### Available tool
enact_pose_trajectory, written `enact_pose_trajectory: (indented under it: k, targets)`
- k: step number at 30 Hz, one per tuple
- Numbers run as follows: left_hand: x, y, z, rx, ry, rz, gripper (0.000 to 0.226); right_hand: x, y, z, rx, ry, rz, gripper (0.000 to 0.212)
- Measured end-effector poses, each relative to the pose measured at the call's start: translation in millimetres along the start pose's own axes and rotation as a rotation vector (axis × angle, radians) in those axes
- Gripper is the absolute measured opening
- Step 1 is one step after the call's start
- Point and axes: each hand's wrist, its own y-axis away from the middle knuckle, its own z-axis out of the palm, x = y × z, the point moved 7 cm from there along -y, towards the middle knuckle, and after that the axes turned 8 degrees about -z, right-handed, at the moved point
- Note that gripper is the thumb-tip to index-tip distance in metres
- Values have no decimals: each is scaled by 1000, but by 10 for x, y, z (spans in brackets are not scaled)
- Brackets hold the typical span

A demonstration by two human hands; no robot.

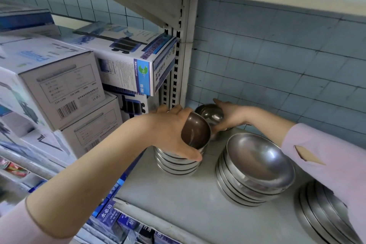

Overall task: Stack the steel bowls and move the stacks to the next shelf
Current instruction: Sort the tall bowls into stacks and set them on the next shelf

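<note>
The left hand (174, 132) curls around a tilted bowl (196, 132) on top of a short stack (176, 162) at the left edge of the shelf (178, 204). The right hand (229, 115) grips a second bowl (210, 114) in the back left corner. If the tilted bowl is released before it sits flat, it may slide off that edge.

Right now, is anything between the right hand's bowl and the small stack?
Yes: the left hand holds a tilted bowl on top of the small stack, covering it, right beside the rear bowl in the right hand.
</note>
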Motion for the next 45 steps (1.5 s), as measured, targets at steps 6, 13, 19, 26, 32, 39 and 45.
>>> enact_pose_trajectory:
  k: [6, 13, 19, 26, 32, 39, 45]
  targets:
    - [10, 60, -12, -15, 23, 1, 117, -59, 432, -385, 95, -12, -34, 114]
    - [93, 165, -104, 105, 171, 58, 124, -211, 1451, -822, 274, -170, -169, 121]
    - [894, 543, -337, 231, 672, 348, 111, -360, 2411, -817, 249, -234, -296, 104]
    - [1935, 1018, -245, 235, 995, 582, 74, 85, 3447, -601, 383, -281, -305, 102]
    - [3068, 1451, -23, 205, 1120, 677, 60, 852, 4634, -308, 602, -598, -163, 124]
    - [4458, 1859, 394, 105, 1221, 759, 55, 1837, 5925, -12, 855, -684, -1, 124]
    - [5105, 1549, 989, 6, 1104, 571, 87, 2654, 6531, -16, 1155, -674, 173, 133]
